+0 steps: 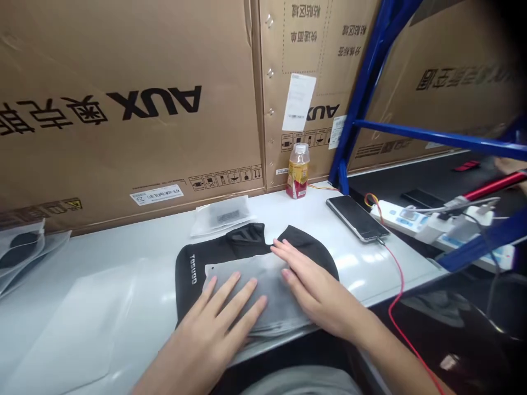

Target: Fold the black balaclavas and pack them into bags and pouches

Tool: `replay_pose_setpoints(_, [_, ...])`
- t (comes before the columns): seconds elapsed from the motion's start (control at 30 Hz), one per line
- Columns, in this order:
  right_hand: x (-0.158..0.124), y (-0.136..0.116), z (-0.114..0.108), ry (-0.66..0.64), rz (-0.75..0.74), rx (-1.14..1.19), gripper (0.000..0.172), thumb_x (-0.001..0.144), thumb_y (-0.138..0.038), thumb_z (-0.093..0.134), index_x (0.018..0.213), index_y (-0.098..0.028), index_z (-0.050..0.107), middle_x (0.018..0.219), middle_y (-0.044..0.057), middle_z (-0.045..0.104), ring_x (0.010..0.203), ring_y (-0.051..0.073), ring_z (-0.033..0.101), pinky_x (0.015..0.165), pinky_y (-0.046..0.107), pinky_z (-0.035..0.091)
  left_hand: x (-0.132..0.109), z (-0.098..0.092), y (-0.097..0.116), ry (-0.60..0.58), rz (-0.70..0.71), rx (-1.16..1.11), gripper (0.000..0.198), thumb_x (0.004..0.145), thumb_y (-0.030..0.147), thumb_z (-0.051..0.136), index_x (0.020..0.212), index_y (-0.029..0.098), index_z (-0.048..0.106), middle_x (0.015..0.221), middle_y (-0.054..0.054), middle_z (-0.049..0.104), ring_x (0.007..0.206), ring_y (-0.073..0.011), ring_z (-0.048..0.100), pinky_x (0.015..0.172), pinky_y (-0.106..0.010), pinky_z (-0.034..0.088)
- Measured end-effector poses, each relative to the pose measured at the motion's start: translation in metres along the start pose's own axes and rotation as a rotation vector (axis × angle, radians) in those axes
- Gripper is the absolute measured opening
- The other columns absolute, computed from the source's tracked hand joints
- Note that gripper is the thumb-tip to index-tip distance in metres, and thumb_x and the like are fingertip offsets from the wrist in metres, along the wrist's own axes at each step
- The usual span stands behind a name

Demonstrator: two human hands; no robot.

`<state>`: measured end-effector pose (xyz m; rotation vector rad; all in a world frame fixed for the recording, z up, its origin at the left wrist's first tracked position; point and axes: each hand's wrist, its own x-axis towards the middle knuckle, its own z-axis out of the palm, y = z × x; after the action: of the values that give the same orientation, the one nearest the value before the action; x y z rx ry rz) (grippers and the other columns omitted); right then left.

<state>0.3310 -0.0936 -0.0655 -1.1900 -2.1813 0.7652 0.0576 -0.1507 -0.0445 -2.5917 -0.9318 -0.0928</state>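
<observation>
Pressing frosted plastic bag (251,291) onto black fabric item (247,241) w/ L hand (214,323) and R hand (317,291), both palms down, fingers spread apart, nothing clamped, whole pile just left of smartphone (356,218).

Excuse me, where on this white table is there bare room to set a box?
There is free tabletop between the black fabric under the left hand and right hand and the smartphone, and another strip left of the fabric, beside the clear plastic sheet. Around the power strip is crowded.
</observation>
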Motion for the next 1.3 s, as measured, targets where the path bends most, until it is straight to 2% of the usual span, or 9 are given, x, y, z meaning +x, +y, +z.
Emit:
replay_pose_setpoints(0.2, [-0.013,0.022,-0.010,-0.080,0.003,-0.127,0.052,0.112,-0.038,0.038,0.163,-0.026,0.041,0.168,0.003,0.040,0.159,0.026,0.028,0.131,0.052,0.027,-0.006,-0.028,-0.041,0.295,-0.022,-0.026,0.061,0.103,0.013,0.047,0.162,0.025,0.040,0.150,0.001,0.064,0.135,-0.0203,0.064,0.119,-0.034,0.048])
replay_pose_setpoints(0.4, [-0.012,0.019,-0.004,-0.128,-0.082,-0.295,0.055,0.110,-0.028,0.039,0.164,-0.020,0.038,0.169,0.006,0.035,0.159,0.029,0.026,0.131,0.056,0.026,0.031,-0.040,-0.123,0.642,-0.337,0.110,0.056,0.100,0.018,0.065,0.151,0.040,0.054,0.130,0.007,0.076,0.111,-0.0198,0.077,0.097,-0.035,0.061])
replay_pose_setpoints(0.47, [-0.012,0.018,-0.004,-0.144,-0.079,-0.327,0.055,0.110,-0.028,0.038,0.163,-0.019,0.038,0.169,0.006,0.034,0.159,0.029,0.026,0.131,0.055,0.027,0.051,-0.021,-0.147,0.630,-0.377,0.114,0.047,0.103,0.021,0.061,0.148,0.035,0.057,0.136,0.002,0.074,0.123,-0.0246,0.072,0.100,-0.041,0.059])
replay_pose_setpoints(0.63, [-0.013,0.017,-0.003,-0.124,-0.083,-0.352,0.054,0.109,-0.027,0.038,0.163,-0.018,0.039,0.169,0.007,0.035,0.159,0.029,0.028,0.130,0.056,0.029,0.094,0.045,-0.172,0.218,-0.341,-0.058,0.025,0.105,0.032,0.061,0.127,0.022,0.069,0.129,-0.008,0.072,0.115,-0.0246,0.071,0.098,-0.044,0.059])
replay_pose_setpoints(0.77, [-0.012,0.017,-0.003,-0.125,-0.075,-0.336,0.054,0.109,-0.027,0.039,0.162,-0.019,0.040,0.168,0.006,0.037,0.159,0.028,0.028,0.129,0.057,0.029,0.087,0.044,-0.145,0.037,-0.337,-0.171,0.043,0.109,0.038,0.049,0.146,0.017,0.057,0.150,-0.016,0.060,0.137,-0.0328,0.059,0.111,-0.057,0.050])
replay_pose_setpoints(0.9, [-0.015,0.020,-0.014,-0.162,-0.040,-0.261,0.052,0.109,-0.031,0.045,0.160,-0.025,0.045,0.168,0.003,0.039,0.158,0.028,0.031,0.129,0.055,0.031,0.039,0.015,-0.075,-0.047,-0.290,-0.241,0.057,0.108,0.050,0.044,0.162,0.030,0.041,0.164,-0.005,0.049,0.149,-0.0293,0.049,0.118,-0.050,0.047])
replay_pose_setpoints(1.03, [-0.017,0.025,-0.032,-0.131,-0.005,-0.186,0.038,0.106,-0.035,0.052,0.141,-0.030,0.067,0.155,0.003,0.059,0.147,0.027,0.051,0.122,0.049,0.045,-0.010,0.013,-0.019,-0.174,-0.197,-0.218,0.069,0.106,0.050,0.051,0.167,0.038,0.021,0.170,-0.003,0.034,0.153,-0.0368,0.041,0.114,-0.063,0.049])
replay_pose_setpoints(1.2, [0.001,0.041,-0.033,0.240,0.101,-0.357,0.039,0.103,-0.039,0.055,0.135,-0.021,0.067,0.140,0.014,0.066,0.130,0.036,0.059,0.111,0.058,0.048,-0.028,0.023,-0.011,-0.165,-0.202,-0.239,0.072,0.107,0.046,0.051,0.167,0.039,0.013,0.172,-0.002,0.026,0.156,-0.0360,0.036,0.119,-0.066,0.041])
replay_pose_setpoints(1.3, [0.019,0.049,-0.030,0.280,0.163,-0.397,0.032,0.098,-0.040,0.062,0.120,-0.017,0.069,0.122,0.017,0.071,0.118,0.040,0.061,0.103,0.061,0.048,-0.026,0.024,-0.015,-0.140,-0.221,-0.276,0.071,0.106,0.045,0.052,0.167,0.041,0.015,0.172,-0.001,0.027,0.156,-0.0345,0.036,0.121,-0.065,0.039])
